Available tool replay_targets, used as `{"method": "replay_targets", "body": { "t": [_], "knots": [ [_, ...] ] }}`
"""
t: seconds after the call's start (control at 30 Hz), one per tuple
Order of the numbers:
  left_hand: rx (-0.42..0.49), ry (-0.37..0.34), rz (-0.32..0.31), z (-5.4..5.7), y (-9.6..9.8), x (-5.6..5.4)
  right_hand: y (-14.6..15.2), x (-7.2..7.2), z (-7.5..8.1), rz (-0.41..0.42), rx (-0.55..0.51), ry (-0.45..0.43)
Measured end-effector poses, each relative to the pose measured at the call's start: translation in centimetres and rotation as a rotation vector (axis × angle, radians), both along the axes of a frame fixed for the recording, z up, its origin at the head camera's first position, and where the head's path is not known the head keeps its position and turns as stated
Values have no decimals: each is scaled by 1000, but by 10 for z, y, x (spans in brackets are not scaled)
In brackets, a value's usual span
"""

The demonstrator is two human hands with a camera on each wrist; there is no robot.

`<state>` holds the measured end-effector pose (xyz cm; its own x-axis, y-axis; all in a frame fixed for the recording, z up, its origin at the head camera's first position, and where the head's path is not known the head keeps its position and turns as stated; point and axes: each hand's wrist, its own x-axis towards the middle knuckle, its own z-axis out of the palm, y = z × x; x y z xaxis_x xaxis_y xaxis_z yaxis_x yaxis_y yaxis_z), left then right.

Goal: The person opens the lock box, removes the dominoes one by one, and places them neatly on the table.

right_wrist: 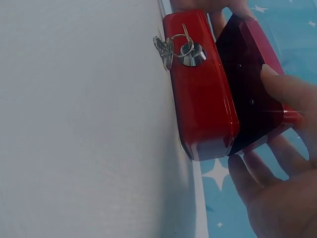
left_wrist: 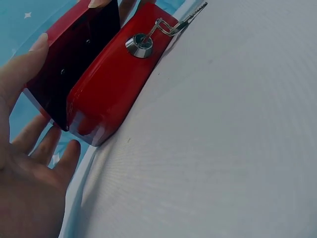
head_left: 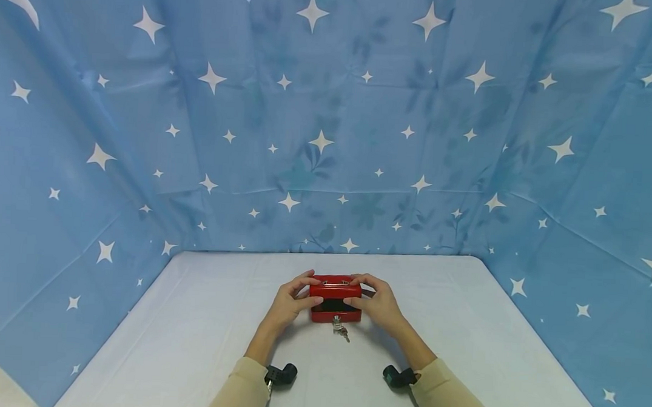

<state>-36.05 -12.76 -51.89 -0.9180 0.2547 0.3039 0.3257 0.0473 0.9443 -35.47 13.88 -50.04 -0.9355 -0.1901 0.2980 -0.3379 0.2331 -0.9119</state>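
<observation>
A small red metal cash box (head_left: 321, 317) sits on the table, its lid (head_left: 334, 292) partly raised over a dark inside. My left hand (head_left: 282, 306) holds the left end of the lid, thumb at the front edge and fingertips on top. At the opposite end, my right hand (head_left: 384, 306) grips the lid in much the same way. Lower fingers of each hand extend beside the box ends in the wrist views. A silver lock (left_wrist: 139, 45) is set in the box's front, with a key in it and a ring of keys (right_wrist: 166, 50) hanging from it.
The box stands on a white-covered table (head_left: 199, 344). Blue curtains (head_left: 330, 106) with white stars enclose the back and both sides. A black wrist camera is strapped to each forearm, near the beige sleeves (head_left: 449, 394).
</observation>
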Motion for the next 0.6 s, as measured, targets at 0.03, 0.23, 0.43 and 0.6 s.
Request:
{"method": "replay_targets", "body": {
  "t": [0.03,0.23,0.43,0.6],
  "knots": [
    [6,2,-5,0,0,0,0,0,0,-5,-2,2],
    [51,17,-13,0,-1,1,-2,0,-1,-11,-31,23],
    [62,36,-1,2,0,3,-2,0,-1,-13,-40,27],
    [82,28,4,2,0,3,-2,1,0,-17,-36,34]
  ]
}}
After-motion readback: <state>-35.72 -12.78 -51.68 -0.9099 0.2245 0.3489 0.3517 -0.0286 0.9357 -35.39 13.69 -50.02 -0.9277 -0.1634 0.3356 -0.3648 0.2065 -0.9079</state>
